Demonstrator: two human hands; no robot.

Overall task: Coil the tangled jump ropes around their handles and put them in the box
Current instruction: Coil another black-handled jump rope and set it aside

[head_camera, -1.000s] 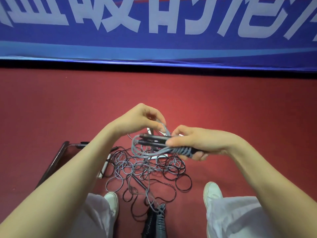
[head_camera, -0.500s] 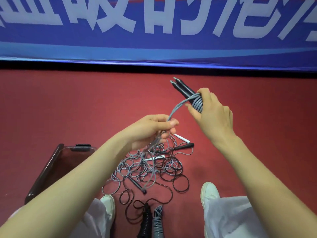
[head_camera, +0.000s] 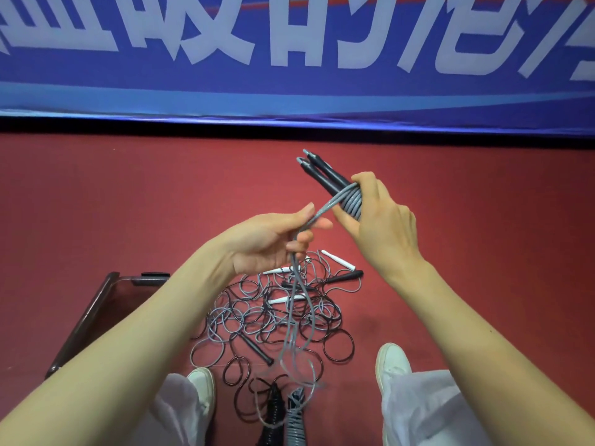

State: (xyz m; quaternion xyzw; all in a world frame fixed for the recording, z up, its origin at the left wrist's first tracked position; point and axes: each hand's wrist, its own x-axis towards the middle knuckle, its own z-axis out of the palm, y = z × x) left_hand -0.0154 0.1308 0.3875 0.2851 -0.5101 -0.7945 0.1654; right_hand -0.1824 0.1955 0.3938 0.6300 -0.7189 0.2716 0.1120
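Grey rope (head_camera: 352, 202) is lying in tight turns around the pair of black handles (head_camera: 322, 173) that my right grip (head_camera: 380, 226) is holding up over the red floor (head_camera: 128, 204). Its fingers are curling round the wound part while the thumb is pressing along the near side, and the grey-tipped ends of the handles are pointing up and away to the left. From those turns the loose length of the rope is running down to my left grip (head_camera: 273, 243), which is pinching it between thumb and curled fingers, palm turned towards me, just beside and below the right one. Under that pinch the rope is hanging in long loops down into the tangled pile (head_camera: 273, 317) of grey and black ropes that is sprawling on the floor between my white shoes (head_camera: 392, 358). Three white handles (head_camera: 338, 259) and two loose black handles (head_camera: 346, 276) are lying among the loops. Near the bottom edge two wound ropes, one black (head_camera: 273, 413) and one grey (head_camera: 294, 416), are lying side by side on the floor. A dark see-through box (head_camera: 87, 317) is sitting on the floor to my left, partly hidden behind my left forearm, and I cannot tell what is inside it. A blue banner (head_camera: 289, 59) with large white characters is running along the far edge of the floor.
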